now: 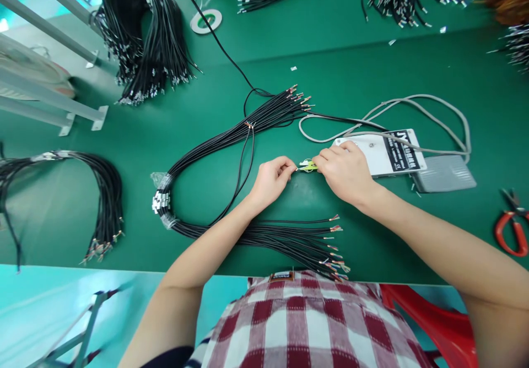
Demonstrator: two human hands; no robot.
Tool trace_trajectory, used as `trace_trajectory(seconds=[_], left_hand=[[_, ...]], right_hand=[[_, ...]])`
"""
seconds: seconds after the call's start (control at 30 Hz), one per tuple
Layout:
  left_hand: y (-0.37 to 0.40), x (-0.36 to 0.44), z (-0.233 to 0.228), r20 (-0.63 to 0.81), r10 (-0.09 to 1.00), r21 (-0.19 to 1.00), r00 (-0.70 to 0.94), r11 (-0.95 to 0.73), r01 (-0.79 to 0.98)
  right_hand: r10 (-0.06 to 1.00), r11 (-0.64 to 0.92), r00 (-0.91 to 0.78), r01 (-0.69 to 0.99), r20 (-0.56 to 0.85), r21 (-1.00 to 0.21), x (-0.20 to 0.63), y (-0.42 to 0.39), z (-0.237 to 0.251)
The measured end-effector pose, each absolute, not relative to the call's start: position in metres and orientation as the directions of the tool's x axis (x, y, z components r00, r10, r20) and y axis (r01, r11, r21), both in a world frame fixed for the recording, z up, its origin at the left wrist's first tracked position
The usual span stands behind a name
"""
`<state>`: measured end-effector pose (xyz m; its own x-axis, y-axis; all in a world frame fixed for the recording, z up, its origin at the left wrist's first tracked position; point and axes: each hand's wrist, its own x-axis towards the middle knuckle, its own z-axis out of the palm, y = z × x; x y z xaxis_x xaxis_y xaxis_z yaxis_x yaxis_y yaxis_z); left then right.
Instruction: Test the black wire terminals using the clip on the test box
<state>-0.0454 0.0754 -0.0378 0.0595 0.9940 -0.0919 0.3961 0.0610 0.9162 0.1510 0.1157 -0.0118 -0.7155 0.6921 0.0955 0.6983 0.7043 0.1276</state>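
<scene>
**Both hands meet over a wire end beside the foot pedal**

Green matting covers the workbench (pixel 372 70), and the grey foot pedal (pixel 444 172) with its white labelled unit (pixel 384 156) serves as the landmark. Just to the left of that unit, the right hand (pixel 347 172) is closed around a small yellow-green tool (pixel 308 165), whose tip points left. The left hand (pixel 270 180) sits a little further left of the pedal, fingers pinched on the end of a thin black wire (pixel 242 172), which it brings up to touch the tool. That wire loops away from the pedal and joins a bound bundle of black cables (pixel 231 136) whose stripped ends fan out above and to the left of the pedal, and again below it near the bench edge. A grey cord (pixel 413 101) curls above the pedal. Red-handled cutters (pixel 510 227) lie to its right. Further cable bundles (pixel 140 43) rest well away at the far left and top.
</scene>
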Motion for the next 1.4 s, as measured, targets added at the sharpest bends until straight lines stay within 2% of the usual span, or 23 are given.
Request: trace_trajectory(seconds=[0.13,0.4,0.63,0.7,0.8,0.93,1.03,1.1,1.27,1.4], left_hand=[[0.080,-0.045,-0.041,-0.106,0.993,0.906,0.051,0.076,0.417],[0.085,-0.041,-0.046,-0.110,0.990,0.883,0.083,0.059,0.466],[0.086,-0.040,-0.045,-0.096,0.992,0.872,0.082,0.044,0.487],[0.086,-0.040,-0.045,-0.094,0.992,0.872,0.085,0.041,0.488],[0.085,-0.040,-0.045,-0.083,0.993,0.865,0.085,0.030,0.500],[0.084,-0.041,-0.045,-0.074,0.994,0.864,0.084,0.021,0.504],[0.084,-0.041,-0.046,-0.071,0.994,0.865,0.083,0.020,0.501],[0.084,-0.041,-0.045,-0.066,0.995,0.862,0.081,0.015,0.507],[0.082,-0.049,-0.045,-0.036,0.997,0.831,0.072,-0.010,0.556],[0.080,-0.062,-0.042,-0.022,0.999,0.854,0.029,0.004,0.520]], right_hand=[[0.713,0.695,-0.697,0.717,0.080,0.053,0.151,0.118,-0.009],[0.711,0.696,-0.703,0.706,0.016,0.131,0.149,0.117,-0.002],[0.709,0.703,-0.706,0.705,-0.006,0.098,0.146,0.117,0.001],[0.694,0.716,-0.718,0.696,0.043,0.063,0.151,0.117,0.004],[0.679,0.724,-0.703,0.688,0.212,-0.040,0.173,0.111,0.008],[0.757,0.607,-0.465,0.760,0.459,-0.231,0.213,0.084,0.000],[0.791,0.545,-0.348,0.774,0.503,-0.321,0.230,0.060,-0.016],[0.796,0.530,-0.333,0.787,0.506,-0.316,0.232,0.049,-0.028],[0.774,0.474,-0.289,0.855,0.563,-0.212,0.230,0.046,-0.047],[0.745,0.503,-0.274,0.830,0.608,-0.242,0.232,0.052,-0.046]])
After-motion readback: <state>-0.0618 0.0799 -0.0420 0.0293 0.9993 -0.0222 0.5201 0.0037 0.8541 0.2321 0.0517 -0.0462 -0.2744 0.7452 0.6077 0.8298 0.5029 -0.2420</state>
